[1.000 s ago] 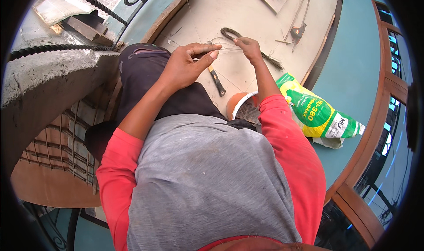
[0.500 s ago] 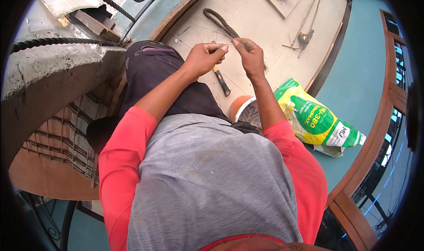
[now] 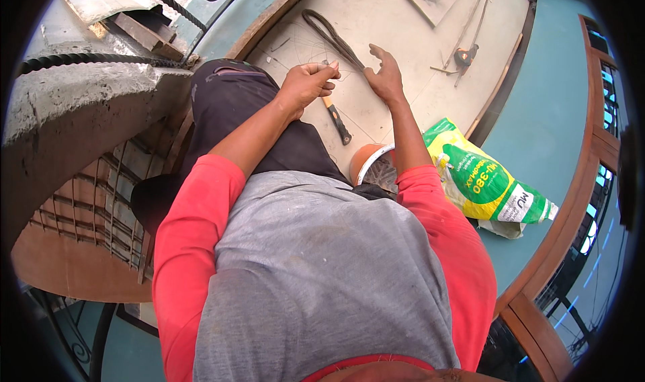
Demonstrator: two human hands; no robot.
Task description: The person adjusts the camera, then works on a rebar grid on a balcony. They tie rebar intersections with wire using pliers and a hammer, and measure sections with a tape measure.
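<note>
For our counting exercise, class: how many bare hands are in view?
2: the left hand, near the tool handle, and the right hand, open, by the looped wire bundle. No others show.

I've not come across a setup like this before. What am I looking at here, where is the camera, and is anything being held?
There's no machine: these are a person's bare hands. The view comes from a fisheye camera worn on the head, looking down, so straight edges bend near the rim. The left hand has its fingers curled in; thin wires lie about it, too fine to tell whether it grips one. The right hand is open beside a looped bundle of wire. On the pale floor are a tool with a black and orange handle and a tape measure. Nearer the body are an orange bucket and a green and yellow bag.
</note>
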